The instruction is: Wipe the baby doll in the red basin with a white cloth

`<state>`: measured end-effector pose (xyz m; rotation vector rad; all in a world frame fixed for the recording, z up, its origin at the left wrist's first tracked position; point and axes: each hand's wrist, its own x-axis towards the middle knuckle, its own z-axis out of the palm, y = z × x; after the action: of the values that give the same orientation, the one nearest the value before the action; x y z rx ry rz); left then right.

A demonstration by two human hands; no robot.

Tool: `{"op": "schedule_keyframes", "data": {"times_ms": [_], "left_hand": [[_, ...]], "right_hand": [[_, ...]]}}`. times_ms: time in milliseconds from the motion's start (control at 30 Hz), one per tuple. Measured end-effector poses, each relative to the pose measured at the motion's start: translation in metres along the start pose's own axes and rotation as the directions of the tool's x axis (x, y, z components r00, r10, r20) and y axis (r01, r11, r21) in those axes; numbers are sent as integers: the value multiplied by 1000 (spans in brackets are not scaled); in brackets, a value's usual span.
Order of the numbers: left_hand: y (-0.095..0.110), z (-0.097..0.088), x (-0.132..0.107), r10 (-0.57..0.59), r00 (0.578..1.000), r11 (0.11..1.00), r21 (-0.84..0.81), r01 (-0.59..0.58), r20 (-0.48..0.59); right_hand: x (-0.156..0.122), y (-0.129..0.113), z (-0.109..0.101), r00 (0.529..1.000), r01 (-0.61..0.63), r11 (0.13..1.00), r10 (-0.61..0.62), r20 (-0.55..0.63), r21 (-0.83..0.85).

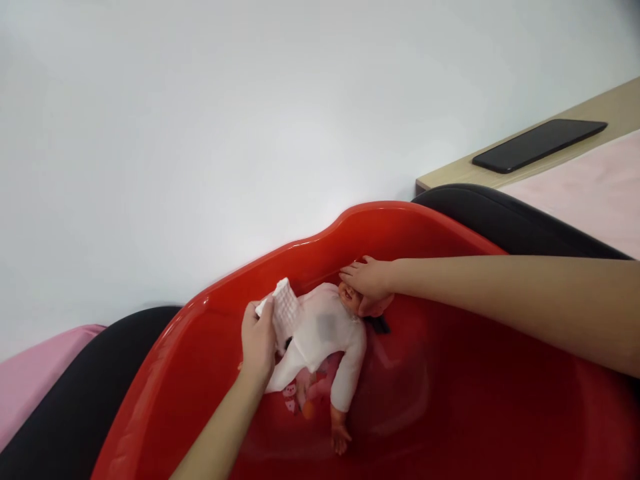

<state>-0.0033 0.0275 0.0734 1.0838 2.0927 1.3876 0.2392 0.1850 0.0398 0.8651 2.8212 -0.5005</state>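
A baby doll (320,320) in a white long-sleeved top lies inside a red plastic tub (450,400), its head to the right and one arm reaching toward me. My right hand (369,280) comes in from the right and is closed around the doll's head, partly covering it. At the doll's lower body, my left hand (257,337) is closed on a white textured cloth (286,310), pinched between thumb and fingers. The cloth hangs against the doll's clothing. Its legs are mostly hidden by my left hand and the cloth. Pink printed figures (291,395) show on the tub's bottom beside the doll.
Black-clothed knees flank the tub, one on the left (100,373) and one on the right (475,200). A black tablet or phone (540,145) lies on a wooden ledge (450,173) beside pink fabric (585,183). A white wall (225,133) rises behind the tub.
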Motion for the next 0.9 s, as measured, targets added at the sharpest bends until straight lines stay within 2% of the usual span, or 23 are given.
{"op": "schedule_keyframes", "data": {"times_ms": [67, 133, 233, 300, 400, 500, 567, 633, 733, 800, 900], "left_hand": [[-5, 11, 5, 114, 992, 986, 119, -118, 46], [-15, 34, 4, 216, 951, 961, 125, -248, 221], [-35, 72, 1, 268, 798, 891, 177, -418, 540], [-47, 86, -1, 298, 697, 808, 217, -548, 652], [-57, 78, 2, 370, 598, 710, 199, -676, 711], [-63, 49, 10, 365, 559, 672, 205, -712, 744], [-69, 26, 17, 300, 558, 643, 268, -717, 774], [-78, 4, 24, 202, 608, 628, 375, -682, 767], [-94, -21, 31, 65, 707, 628, 522, -577, 704], [-103, -29, 34, 22, 749, 636, 569, -521, 662], [-110, -25, 38, 62, 763, 668, 541, -511, 644]], "right_hand": [[0, -5, -6, 1000, -3, 1000, 3, -2, 10], [-1, -7, -15, 1000, -12, 1000, 12, -18, 15], [-3, -3, -30, 995, -64, 998, 65, -78, 8], [-4, 3, -37, 988, -116, 993, 115, -104, 2], [-5, 11, -38, 985, -147, 988, 142, -97, -39], [-6, 15, -35, 990, -134, 986, 129, -54, -97], [-5, 15, -33, 993, -118, 988, 115, -36, -98], [-4, 17, -32, 994, -106, 990, 103, -39, -97], [-2, 21, -34, 994, -94, 988, 87, -64, -122], [-2, 25, -36, 994, -89, 989, 80, -80, -118], [-3, 31, -37, 990, -96, 991, 87, -107, -89]]}}
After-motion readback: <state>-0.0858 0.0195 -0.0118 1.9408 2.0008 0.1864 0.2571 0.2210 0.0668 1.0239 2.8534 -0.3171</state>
